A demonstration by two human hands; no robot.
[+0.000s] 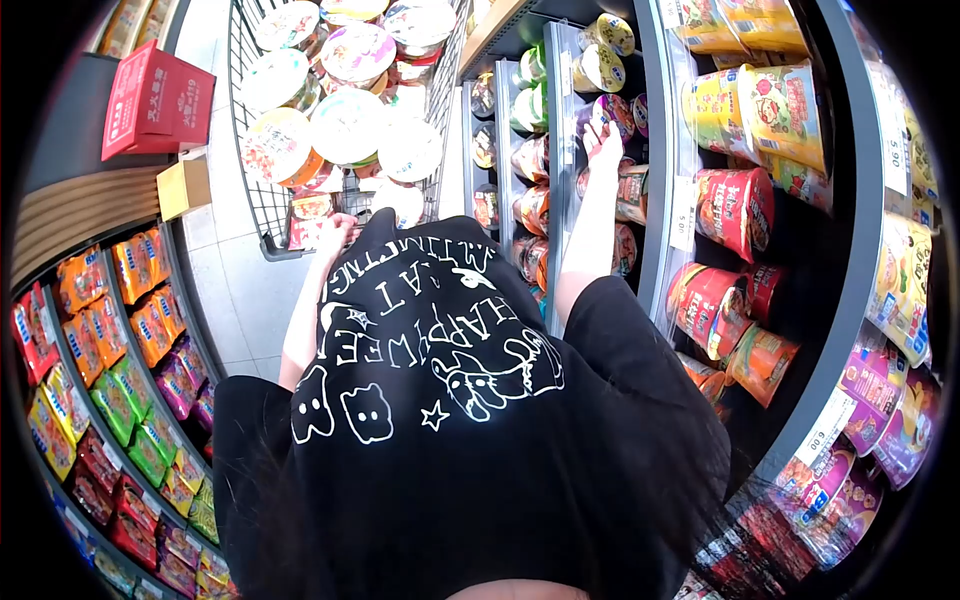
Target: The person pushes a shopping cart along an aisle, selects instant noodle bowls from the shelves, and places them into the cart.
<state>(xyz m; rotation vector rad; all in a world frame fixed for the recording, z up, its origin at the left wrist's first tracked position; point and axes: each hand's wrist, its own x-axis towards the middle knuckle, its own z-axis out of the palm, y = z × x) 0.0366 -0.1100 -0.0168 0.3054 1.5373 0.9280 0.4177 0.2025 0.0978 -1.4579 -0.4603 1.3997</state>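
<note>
My right hand (pixel 602 143) reaches into the shelf on the right, its fingers at a purple noodle cup (pixel 613 113); whether they grip it is too small to tell. Yellow-lidded cups (pixel 598 68) stand just beyond it, and green cups (pixel 530 105) sit in the row to its left. My left hand (pixel 340 232) is at the near end of a wire cart (pixel 268 243), its fingers curled beside a red package (pixel 310 207). Whatever those fingers hold is hidden. Round-lidded noodle bowls (pixel 350 125) are piled in the cart.
Shelves of red noodle tubs (pixel 735 210) and yellow tubs (pixel 785 105) line the right side. Colourful packets (pixel 125 400) fill a rack at the lower left. A red box (pixel 158 103) and a cardboard box (pixel 183 187) are left of the cart.
</note>
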